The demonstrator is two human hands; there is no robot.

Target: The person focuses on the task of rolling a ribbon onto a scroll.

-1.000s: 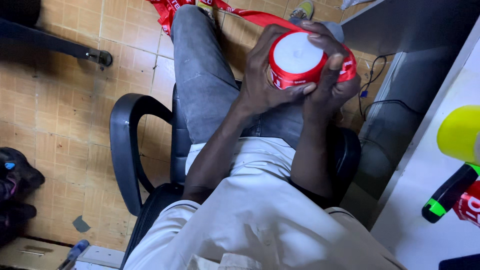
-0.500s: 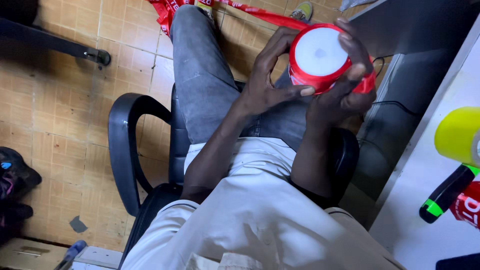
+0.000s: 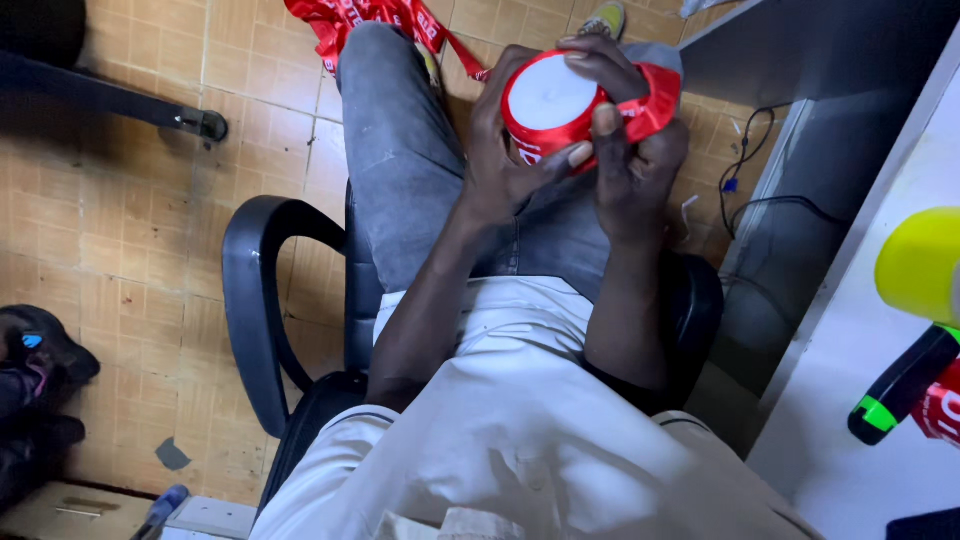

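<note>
Both hands, left [image 3: 505, 165] and right [image 3: 630, 150], grip a white roll [image 3: 548, 100] wound with red ribbon [image 3: 655, 100] over the lap.

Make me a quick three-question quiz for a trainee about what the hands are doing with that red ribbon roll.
1. True or false: both hands grip the ribbon roll.
2. Where does the loose ribbon tail lie? A) on the desk B) over the knee and down to the floor C) on the chair arm
3. Fill in: the roll's flat face is coloured ____.

Key
1. True: the left hand cups it from one side, and the right hand wraps its far side with the thumb on the rim.
2. B
3. White
</note>
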